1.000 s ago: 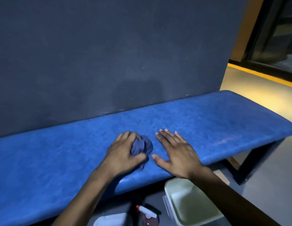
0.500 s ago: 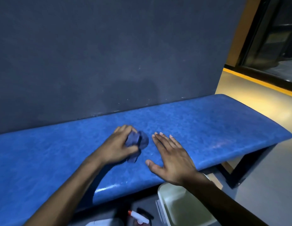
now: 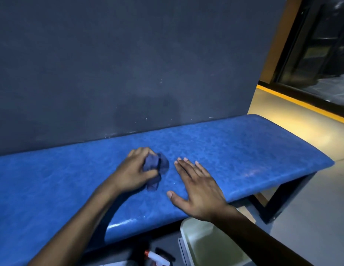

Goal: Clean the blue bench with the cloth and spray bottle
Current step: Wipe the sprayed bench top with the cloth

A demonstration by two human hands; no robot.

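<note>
On the blue table (image 3: 244,150): left hand (image 3: 132,173) clamped on bunched cloth (image 3: 157,166), right hand (image 3: 198,187) flat, empty. Spray bottle (image 3: 157,258) below on floor. Best wiped in overlapping strokes, pressing evenly toward the unwiped end.

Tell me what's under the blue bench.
Below the blue bench front edge: a spray bottle with a red-and-white nozzle lying on the floor, a pale bin beside it, and a dark leg frame. Further back is hidden by the seat and arms.
</note>
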